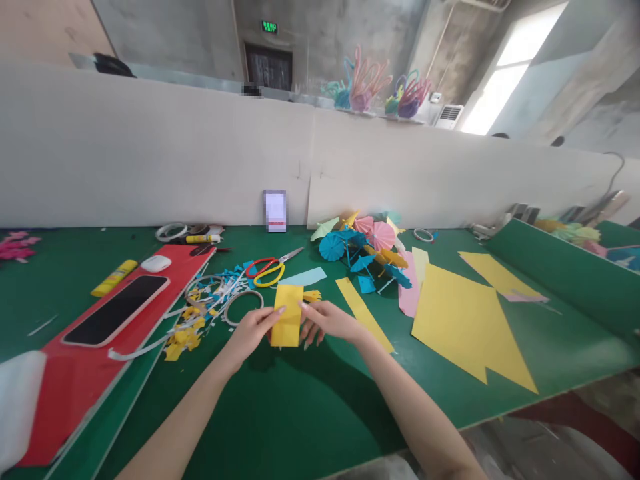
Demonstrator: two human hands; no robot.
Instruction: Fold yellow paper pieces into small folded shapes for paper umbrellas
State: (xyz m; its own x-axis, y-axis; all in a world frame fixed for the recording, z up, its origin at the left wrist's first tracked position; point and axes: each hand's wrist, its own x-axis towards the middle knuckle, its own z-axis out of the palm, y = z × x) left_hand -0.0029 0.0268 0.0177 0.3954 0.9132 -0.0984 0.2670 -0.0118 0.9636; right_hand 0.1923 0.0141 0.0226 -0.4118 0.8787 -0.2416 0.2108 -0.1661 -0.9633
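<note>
Between my two hands, above the green table, is a small upright rectangle of yellow paper (pixel 287 320). My left hand (pixel 253 333) pinches its left edge, thumb in front. My right hand (pixel 325 321) grips the right edge with the thumb in front, its other fingers partly hidden behind the paper. Just behind lie scissors (pixel 270 270) with one red and one yellow handle, and a pale blue paper strip (pixel 303 276). A roll of tape (pixel 243 308) rests left of my left hand. A yellow paper strip (pixel 365 315) lies right of my right hand.
Small paper umbrellas (pixel 365 243) are heaped at the back. Large yellow paper sheets (pixel 465 320) lie on the right. Paper scraps (pixel 190 327) are piled at left, beside a red board (pixel 120 347) carrying a phone (pixel 117 311). A glue stick (pixel 114 278) lies left of it.
</note>
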